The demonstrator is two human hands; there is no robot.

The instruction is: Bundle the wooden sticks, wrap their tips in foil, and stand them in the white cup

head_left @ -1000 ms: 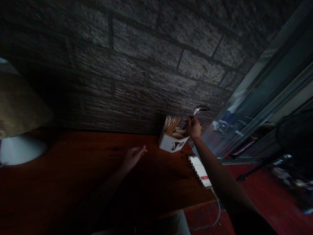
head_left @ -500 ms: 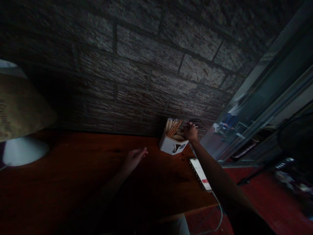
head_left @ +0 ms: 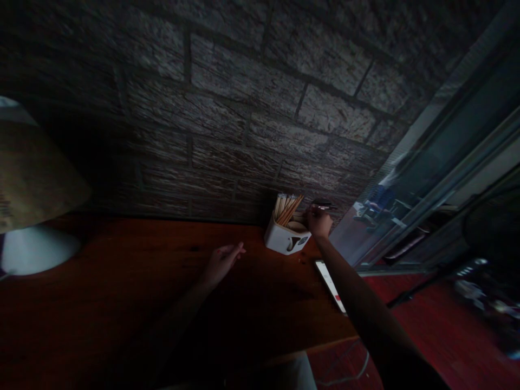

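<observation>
A bit of pale cloth (head_left: 299, 374) showed at the near edge of the brown wooden surface (head_left: 162, 271). The left hand (head_left: 222, 264) was over the middle of the surface, with its fingers bent and close together. It was too dark to tell if its grip held anything. A phone (head_left: 330, 282) with a bright screen lay near the right edge, partly hidden under the right arm. Past it, close to the wall, stood a white box (head_left: 284, 241). Thin sticks (head_left: 289, 208) leaned in its left part. The right hand (head_left: 319, 222) was at the box's right end, and its grip was narrow, holding a dark, shiny thing (head_left: 326, 206) that poked out to the right. A lamp (head_left: 38, 250) stood far left. Behind everything was a gray brick wall (head_left: 219, 116).
</observation>
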